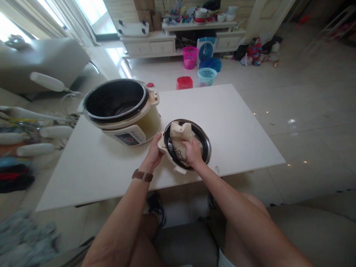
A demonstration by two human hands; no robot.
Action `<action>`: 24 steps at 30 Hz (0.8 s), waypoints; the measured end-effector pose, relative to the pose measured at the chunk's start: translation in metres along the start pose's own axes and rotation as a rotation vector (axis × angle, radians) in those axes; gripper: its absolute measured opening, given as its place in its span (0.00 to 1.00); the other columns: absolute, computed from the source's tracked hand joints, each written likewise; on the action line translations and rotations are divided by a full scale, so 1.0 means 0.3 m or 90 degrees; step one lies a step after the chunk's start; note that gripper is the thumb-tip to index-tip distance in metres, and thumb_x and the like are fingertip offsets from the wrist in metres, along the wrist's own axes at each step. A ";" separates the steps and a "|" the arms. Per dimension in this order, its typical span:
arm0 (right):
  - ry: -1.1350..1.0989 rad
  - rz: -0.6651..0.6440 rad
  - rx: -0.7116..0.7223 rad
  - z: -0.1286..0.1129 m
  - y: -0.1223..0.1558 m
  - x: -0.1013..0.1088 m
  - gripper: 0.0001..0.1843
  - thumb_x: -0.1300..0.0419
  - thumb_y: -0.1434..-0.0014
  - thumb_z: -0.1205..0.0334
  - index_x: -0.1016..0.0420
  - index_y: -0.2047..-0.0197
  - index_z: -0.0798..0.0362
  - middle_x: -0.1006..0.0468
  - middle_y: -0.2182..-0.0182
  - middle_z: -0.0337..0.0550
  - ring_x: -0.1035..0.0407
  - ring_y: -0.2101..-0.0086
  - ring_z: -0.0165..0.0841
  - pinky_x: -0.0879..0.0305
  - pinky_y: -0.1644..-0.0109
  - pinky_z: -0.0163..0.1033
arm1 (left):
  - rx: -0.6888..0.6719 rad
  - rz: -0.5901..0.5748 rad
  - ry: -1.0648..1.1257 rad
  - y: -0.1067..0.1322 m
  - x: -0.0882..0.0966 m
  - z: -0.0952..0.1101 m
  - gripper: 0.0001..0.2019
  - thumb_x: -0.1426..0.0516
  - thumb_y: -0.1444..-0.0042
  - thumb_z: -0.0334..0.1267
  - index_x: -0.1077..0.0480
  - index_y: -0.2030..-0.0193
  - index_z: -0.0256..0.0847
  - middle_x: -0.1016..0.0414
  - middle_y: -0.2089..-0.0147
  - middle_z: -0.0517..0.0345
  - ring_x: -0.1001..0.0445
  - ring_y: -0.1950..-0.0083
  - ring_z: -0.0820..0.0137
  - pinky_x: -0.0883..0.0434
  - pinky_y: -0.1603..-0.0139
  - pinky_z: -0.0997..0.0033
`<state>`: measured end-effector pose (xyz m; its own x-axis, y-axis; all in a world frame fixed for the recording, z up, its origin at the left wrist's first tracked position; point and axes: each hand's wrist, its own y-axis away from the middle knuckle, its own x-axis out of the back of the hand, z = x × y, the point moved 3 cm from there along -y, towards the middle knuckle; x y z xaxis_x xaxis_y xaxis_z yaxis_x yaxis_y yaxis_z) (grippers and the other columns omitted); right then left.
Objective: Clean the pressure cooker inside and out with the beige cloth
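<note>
My left hand [154, 151] grips the white handle side of a round pressure cooker lid [206, 145], its dark inner face turned up. A beige cloth [180, 135] is bunched in my right hand [192, 152] and lies against the inside of the lid. The fingers of my right hand are partly hidden by the cloth. To the left stands the electric pressure cooker [150, 120], lidless, with its dark inner pot [116, 100] showing and a control panel on its front.
The white table [236, 129] carries the cooker and the lid. Beyond it on the floor are a red stool [184, 82], a light blue basket [207, 76] and a pink basket [190, 57]. White-handled items [48, 81] crowd the left side.
</note>
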<state>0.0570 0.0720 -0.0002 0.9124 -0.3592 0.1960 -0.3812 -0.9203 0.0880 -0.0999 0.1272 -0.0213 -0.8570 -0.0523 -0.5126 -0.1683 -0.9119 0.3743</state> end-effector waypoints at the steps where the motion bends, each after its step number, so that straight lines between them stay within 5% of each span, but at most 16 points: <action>1: 0.001 0.002 0.004 0.000 -0.001 0.002 0.21 0.46 0.43 0.51 0.20 0.55 0.54 0.15 0.55 0.49 0.25 0.51 0.47 0.31 0.45 0.44 | 0.004 0.005 -0.012 -0.001 0.004 0.000 0.16 0.35 0.45 0.50 0.23 0.62 0.39 0.20 0.68 0.58 0.26 0.72 0.71 0.32 0.72 0.73; 24: -0.051 -0.010 0.026 0.006 0.001 -0.010 0.19 0.42 0.43 0.53 0.19 0.55 0.53 0.14 0.56 0.48 0.24 0.53 0.46 0.30 0.44 0.46 | -0.013 -0.020 -0.030 -0.016 0.019 0.003 0.15 0.35 0.46 0.49 0.25 0.61 0.38 0.21 0.69 0.61 0.26 0.71 0.73 0.31 0.69 0.75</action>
<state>0.0545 0.0724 -0.0026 0.9277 -0.3547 0.1166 -0.3623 -0.9307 0.0507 -0.1045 0.1318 -0.0253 -0.8731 -0.0046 -0.4875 -0.1866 -0.9207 0.3428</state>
